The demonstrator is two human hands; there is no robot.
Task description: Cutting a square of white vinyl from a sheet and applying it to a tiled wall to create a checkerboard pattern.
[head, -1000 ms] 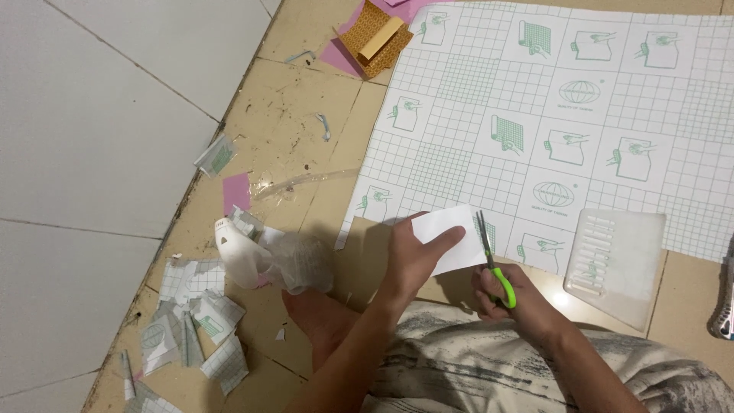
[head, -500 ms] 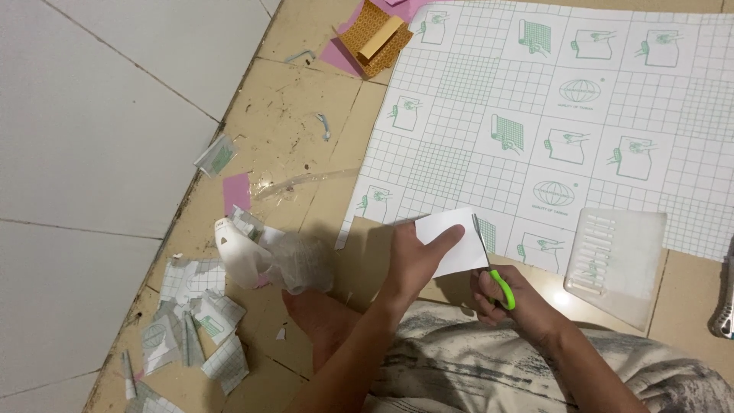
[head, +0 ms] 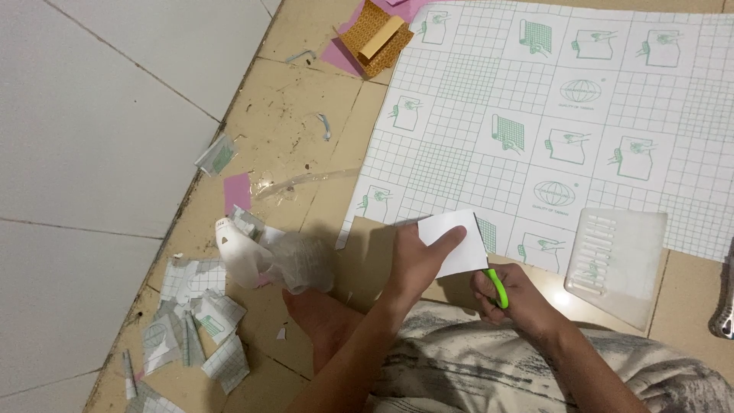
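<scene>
Under the left hand [head: 417, 264] (fingers spread) lies white paper [head: 456, 243].

Large sheet [head: 535, 115]: lies flat on the floor [head: 290, 99], beyond both hands.
Small paper piece [head: 457, 241]: on the sheet's near edge, under the left hand [head: 417, 260].
Scissors [head: 495, 283]: in the right hand [head: 512, 298], right of the piece.
Plastic scraper [head: 615, 260]: right of the hands.
Paper scraps [head: 191, 321]: far left on the floor.

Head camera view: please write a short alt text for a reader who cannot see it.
A person's left hand holds a white card on a gridded backing sheet on the floor, while the right hand works green-handled scissors along the card's edge. Paper scraps lie to the left.
</scene>
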